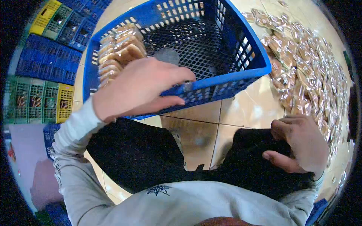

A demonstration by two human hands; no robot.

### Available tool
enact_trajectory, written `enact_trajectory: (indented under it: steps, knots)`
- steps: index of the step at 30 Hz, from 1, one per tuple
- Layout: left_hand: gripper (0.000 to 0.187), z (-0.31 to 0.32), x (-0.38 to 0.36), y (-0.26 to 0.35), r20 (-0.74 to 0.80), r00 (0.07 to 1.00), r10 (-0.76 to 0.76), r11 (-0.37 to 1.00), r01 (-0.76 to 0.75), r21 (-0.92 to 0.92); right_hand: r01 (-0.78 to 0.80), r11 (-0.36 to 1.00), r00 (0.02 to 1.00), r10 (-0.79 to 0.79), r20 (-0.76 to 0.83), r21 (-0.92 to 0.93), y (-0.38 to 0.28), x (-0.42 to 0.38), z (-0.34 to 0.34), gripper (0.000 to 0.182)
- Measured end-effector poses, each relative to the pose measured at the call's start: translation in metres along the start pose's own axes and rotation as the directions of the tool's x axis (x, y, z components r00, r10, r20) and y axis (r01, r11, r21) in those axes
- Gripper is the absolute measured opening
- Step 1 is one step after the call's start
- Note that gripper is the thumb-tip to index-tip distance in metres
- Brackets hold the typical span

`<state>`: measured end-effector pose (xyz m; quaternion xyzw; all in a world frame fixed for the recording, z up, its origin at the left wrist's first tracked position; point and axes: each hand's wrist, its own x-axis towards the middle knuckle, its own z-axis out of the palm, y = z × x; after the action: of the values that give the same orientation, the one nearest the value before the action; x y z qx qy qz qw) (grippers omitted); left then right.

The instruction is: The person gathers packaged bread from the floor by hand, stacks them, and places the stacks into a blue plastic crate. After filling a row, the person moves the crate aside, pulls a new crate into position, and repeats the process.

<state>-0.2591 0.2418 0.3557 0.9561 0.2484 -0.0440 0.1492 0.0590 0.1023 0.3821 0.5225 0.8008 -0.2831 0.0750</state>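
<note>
Straddling the near rim of a latticed blue plastic crate (233, 77) in the head view, the left hand (147, 81) has thumb and forefinger parted; whether it grips the rim, I cannot tell. Rounded, bread-like packets (124, 43) in glossy clear wrap line the crate's left end. The right hand (301, 141), half-open and holding nothing visible, hovers by matte dark trousers (132, 154), near a crinkled, shiny packet heap (315, 71) on smooth tiles (196, 132).

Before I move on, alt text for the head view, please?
A person's bare left hand is at the near rim of a blue perforated plastic crate holding clear-wrapped tan packets at its left end. The bare right hand is over the black-clad right thigh, beside many similar packets spread on beige floor tiles.
</note>
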Motion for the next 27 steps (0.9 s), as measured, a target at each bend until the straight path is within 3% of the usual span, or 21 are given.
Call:
enact_trajectory:
  steps: [3, 5, 10, 12, 15, 19, 24, 27]
  knots:
    - [0.037, 0.014, 0.002, 0.006, -0.02, 0.999, -0.038, 0.986, 0.041, 0.161, -0.024, 1.0, 1.0, 0.024, 0.0, -0.006, 0.001, 0.0, 0.004, 0.046]
    - [0.028, 0.022, 0.001, 0.003, -0.109, 0.994, -0.026, 0.998, 0.032, 0.053, 0.041, 0.998, 0.997, -0.043, 0.056, 0.037, 0.008, 0.002, 0.004, 0.045]
    - [0.009, 0.021, 0.005, -0.006, -0.215, 0.976, 0.008, 0.997, -0.026, -0.077, 0.153, 0.987, 0.983, -0.157, -0.097, -0.046, 0.009, 0.005, 0.009, 0.047]
    - [0.008, 0.023, 0.005, -0.005, -0.253, 0.967, 0.026, 0.997, -0.043, -0.062, 0.116, 0.993, 0.984, -0.117, -0.137, -0.013, 0.006, 0.007, 0.007, 0.048]
    - [0.008, 0.029, 0.006, -0.007, -0.325, 0.945, 0.024, 0.996, -0.049, -0.069, -0.035, 0.995, 0.999, 0.035, -0.002, -0.098, -0.004, 0.005, -0.004, 0.049]
    - [0.006, 0.037, 0.011, -0.016, -0.38, 0.925, 0.015, 0.994, -0.054, -0.092, 0.024, 0.995, 1.0, -0.023, 0.007, -0.102, 0.003, 0.008, 0.0, 0.048]
    - [0.011, 0.038, 0.014, -0.029, -0.298, 0.918, -0.263, 0.912, 0.136, -0.386, 0.05, 0.993, 0.999, -0.051, -0.009, -0.104, 0.007, 0.005, 0.001, 0.046]
    - [0.009, 0.04, 0.014, -0.051, -0.324, 0.88, -0.348, 0.855, 0.156, -0.494, 0.062, 0.994, 0.998, -0.063, -0.011, -0.09, 0.006, 0.002, 0.002, 0.045]
